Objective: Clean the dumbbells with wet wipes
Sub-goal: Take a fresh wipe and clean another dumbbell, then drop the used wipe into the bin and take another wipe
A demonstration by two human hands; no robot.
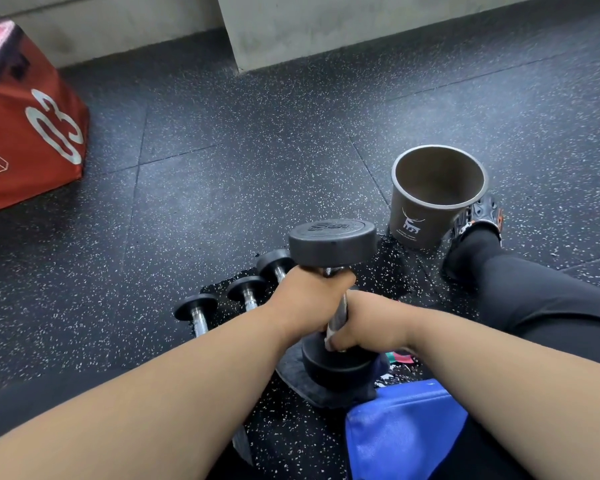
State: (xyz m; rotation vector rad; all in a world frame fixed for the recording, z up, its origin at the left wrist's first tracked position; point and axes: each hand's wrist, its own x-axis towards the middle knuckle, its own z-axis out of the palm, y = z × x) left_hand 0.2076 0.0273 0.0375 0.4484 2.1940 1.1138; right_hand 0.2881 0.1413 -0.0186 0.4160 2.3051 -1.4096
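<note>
The dumbbell (333, 244) stood upright — left hand (305, 299) curled round its handle just under the top head, right hand (368, 323) gripping lower, above the bottom head.

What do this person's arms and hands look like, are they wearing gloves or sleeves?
No gloves and no sleeves in view: the left hand and the right hand are bare, and both forearms are bare right down to the picture's edge. No watch, ring or wristband shows on either one.
</note>
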